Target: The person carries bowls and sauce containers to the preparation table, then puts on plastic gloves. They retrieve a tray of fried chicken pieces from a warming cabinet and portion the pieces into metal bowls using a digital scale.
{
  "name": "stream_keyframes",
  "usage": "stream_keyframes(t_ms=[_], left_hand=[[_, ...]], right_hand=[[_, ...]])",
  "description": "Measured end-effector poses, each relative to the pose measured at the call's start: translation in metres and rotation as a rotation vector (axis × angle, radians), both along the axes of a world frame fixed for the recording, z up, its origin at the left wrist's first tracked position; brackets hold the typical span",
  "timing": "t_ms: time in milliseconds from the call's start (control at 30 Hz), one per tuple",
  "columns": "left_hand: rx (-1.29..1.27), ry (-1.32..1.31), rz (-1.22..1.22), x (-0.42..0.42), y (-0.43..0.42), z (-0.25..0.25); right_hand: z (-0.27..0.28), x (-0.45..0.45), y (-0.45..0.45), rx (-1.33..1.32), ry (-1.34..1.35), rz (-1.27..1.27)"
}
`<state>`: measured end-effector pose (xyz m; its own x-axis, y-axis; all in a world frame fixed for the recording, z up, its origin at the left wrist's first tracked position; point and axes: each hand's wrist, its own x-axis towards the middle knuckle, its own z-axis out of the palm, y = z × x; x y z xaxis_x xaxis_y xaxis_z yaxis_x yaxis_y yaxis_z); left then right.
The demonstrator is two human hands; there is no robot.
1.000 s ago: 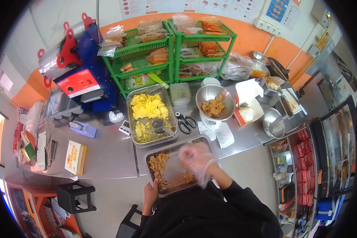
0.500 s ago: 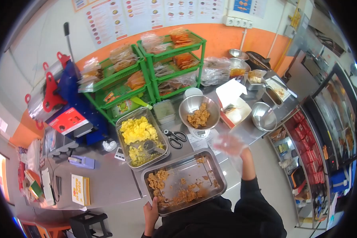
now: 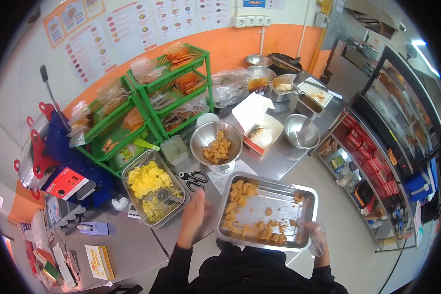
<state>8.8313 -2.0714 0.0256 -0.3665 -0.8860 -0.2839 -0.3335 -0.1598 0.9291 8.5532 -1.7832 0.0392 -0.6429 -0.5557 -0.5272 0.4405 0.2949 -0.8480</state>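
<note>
My right hand [image 3: 315, 237], in a clear plastic glove, grips the right edge of a metal tray [image 3: 284, 184]. Pieces of browned food [image 3: 240, 196] lie along the tray's left and lower parts. My left hand [image 3: 196, 215] is bare and off the tray, raised between it and the container of yellow food [image 3: 149, 180]; its fingers are blurred. Just beyond that hand are black scissors [image 3: 194, 179]. A steel bowl [image 3: 201, 137] holding browned pieces sits on a white scale [image 3: 225, 168], with paper slips [image 3: 240, 169] beside it.
Green racks [image 3: 154, 93] with bagged items stand at the back. An open box [image 3: 259, 128] and an empty steel bowl [image 3: 302, 131] are right of the scale. A yellow-white box [image 3: 99, 262] and tape dispenser [image 3: 93, 228] lie at left; a glass display case [image 3: 399, 112] stands at right.
My left hand has let go of the tray and moved up beside the yellow food. My gloved right hand has taken the tray's right edge. The tray has shifted right as the view turned.
</note>
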Motion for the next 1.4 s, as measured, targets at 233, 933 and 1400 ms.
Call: stream_keyframes(t_ms=[233, 933, 1400], left_hand=[[0.429, 0.214, -0.005, -0.076, -0.115, -0.028], [0.166, 0.074, 0.566, 0.233, 0.092, 0.026], [0.203, 0.293, 0.990, 0.339, 0.085, -0.142]], right_hand=[[-0.006, 0.008, 0.050, -0.167, -0.090, -0.306], [-0.038, -0.017, 0.007, -0.396, 0.468, -0.135], [-0.055, -0.100, -0.017, -0.409, 0.646, -0.234]])
